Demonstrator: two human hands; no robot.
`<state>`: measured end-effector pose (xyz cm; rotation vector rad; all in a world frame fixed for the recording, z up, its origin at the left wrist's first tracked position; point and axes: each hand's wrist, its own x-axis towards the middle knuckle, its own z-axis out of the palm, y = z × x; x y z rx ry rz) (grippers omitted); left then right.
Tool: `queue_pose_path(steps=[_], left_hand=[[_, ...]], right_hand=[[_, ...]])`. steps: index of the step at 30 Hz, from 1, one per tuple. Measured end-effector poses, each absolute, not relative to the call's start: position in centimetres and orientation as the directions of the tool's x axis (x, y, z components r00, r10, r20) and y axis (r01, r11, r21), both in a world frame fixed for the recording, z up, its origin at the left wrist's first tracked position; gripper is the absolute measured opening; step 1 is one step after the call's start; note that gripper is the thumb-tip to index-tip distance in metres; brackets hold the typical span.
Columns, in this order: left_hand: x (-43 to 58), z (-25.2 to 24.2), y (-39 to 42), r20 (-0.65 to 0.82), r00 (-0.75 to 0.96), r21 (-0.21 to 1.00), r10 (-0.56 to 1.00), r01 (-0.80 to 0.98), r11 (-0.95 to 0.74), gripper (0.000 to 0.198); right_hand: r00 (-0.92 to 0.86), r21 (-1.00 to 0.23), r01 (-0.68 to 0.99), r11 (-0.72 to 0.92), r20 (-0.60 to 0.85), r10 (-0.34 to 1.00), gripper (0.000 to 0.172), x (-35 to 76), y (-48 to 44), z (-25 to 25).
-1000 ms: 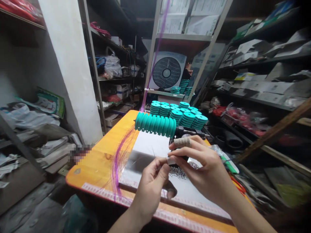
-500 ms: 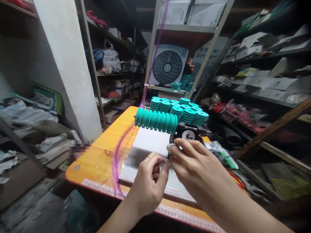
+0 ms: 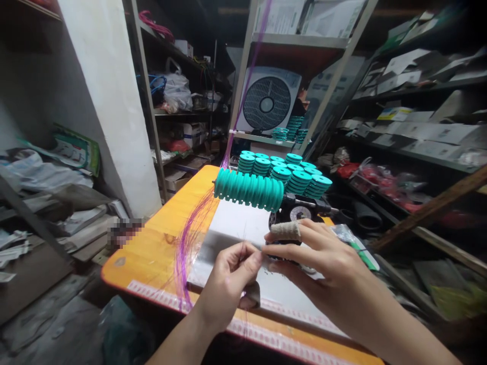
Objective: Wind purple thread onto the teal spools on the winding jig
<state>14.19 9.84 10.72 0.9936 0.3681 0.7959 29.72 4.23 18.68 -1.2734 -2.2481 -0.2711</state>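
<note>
My left hand point(image 3: 232, 276) and my right hand point(image 3: 315, 263) meet fingertip to fingertip above a shiny metal sheet point(image 3: 228, 233) on an orange table point(image 3: 160, 243). Both pinch something very thin that I cannot make out, perhaps a fine thread. The right forefinger wears a tape wrap point(image 3: 286, 230). Just behind the hands a row of teal spools point(image 3: 249, 190) sits on the shaft of a small black winding machine point(image 3: 300, 205). Purple threads point(image 3: 194, 228) hang from above and fan over the table's left side.
Stacks of teal spools point(image 3: 289, 172) stand at the table's far end, with more on a shelf beside a white fan point(image 3: 268, 104). Cluttered metal shelves line both sides. A plastic bag and tools point(image 3: 353, 243) lie at the right of the table.
The right hand lifted slightly, so its taped forefinger shows again. The pinch between both hands stays over the metal sheet. The view shifted a little.
</note>
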Motion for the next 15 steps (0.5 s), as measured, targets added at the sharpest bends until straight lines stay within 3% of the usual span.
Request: queue_pose_path(steps=[4, 9, 14, 15], left_hand=[[14.3, 10.8, 9.9, 0.094, 0.673, 0.843, 0.734, -0.446, 0.301, 0.028], [14.4, 10.7, 10.2, 0.166, 0.654, 0.9, 0.738, -0.406, 0.157, 0.028], [16.3, 10.7, 11.3, 0.171, 0.593, 0.861, 0.787, -0.479, 0.174, 0.027], [16.9, 10.7, 11.8, 0.162, 0.555, 0.84, 0.816, -0.512, 0.182, 0.025]], right_hand=[[-0.397, -0.148, 0.803, 0.577, 0.589, 0.704, 0.018, 29.7, 4.6, 18.2], [-0.349, -0.227, 0.769, 0.597, 0.634, 0.69, 0.012, 29.9, 4.9, 18.0], [-0.276, -0.295, 0.808, 0.51, 0.575, 0.77, 0.008, 30.7, 6.3, 18.5], [-0.249, -0.282, 0.836, 0.471, 0.57, 0.783, 0.015, 31.0, 7.0, 18.7]])
